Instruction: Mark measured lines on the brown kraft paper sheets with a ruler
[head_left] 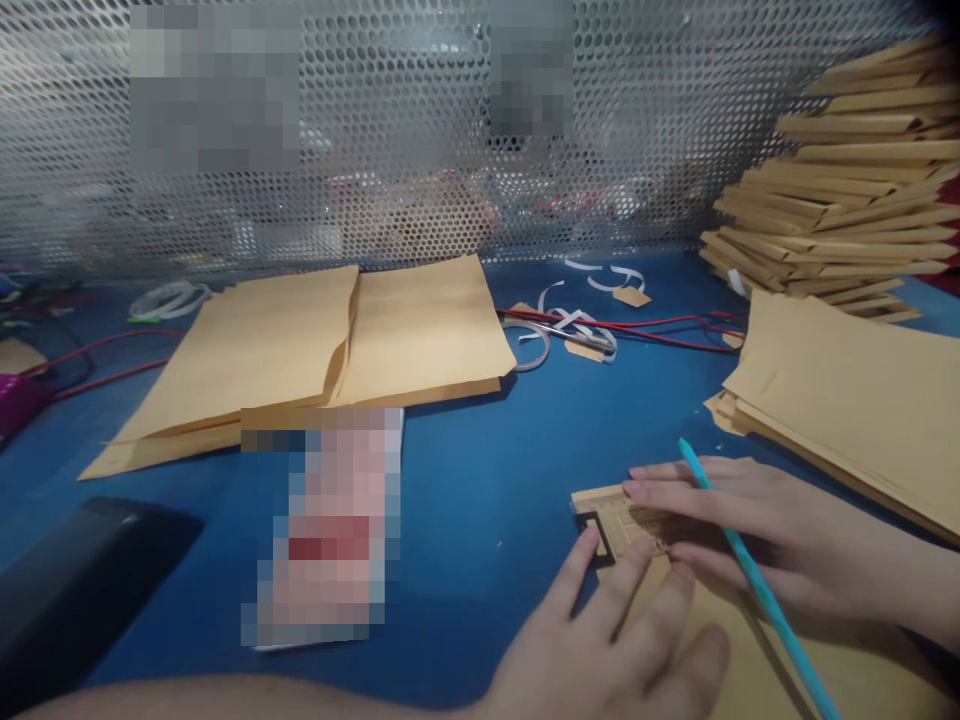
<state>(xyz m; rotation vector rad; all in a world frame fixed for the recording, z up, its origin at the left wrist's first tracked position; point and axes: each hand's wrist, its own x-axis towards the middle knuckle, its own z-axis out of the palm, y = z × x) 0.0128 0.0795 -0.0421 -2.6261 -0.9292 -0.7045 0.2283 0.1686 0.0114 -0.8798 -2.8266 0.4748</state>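
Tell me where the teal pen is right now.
In the head view, lower right: the teal pen lies slanted across the right hand, above the brown envelope.

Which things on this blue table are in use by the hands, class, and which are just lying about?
In use:
- flat brown paper envelope under both hands
- thin teal pen in the right hand
- left hand, fingers flat on the envelope

Lying about:
- two open brown envelopes
- stacks of brown envelopes
- white paper strips
- red cables
- black case
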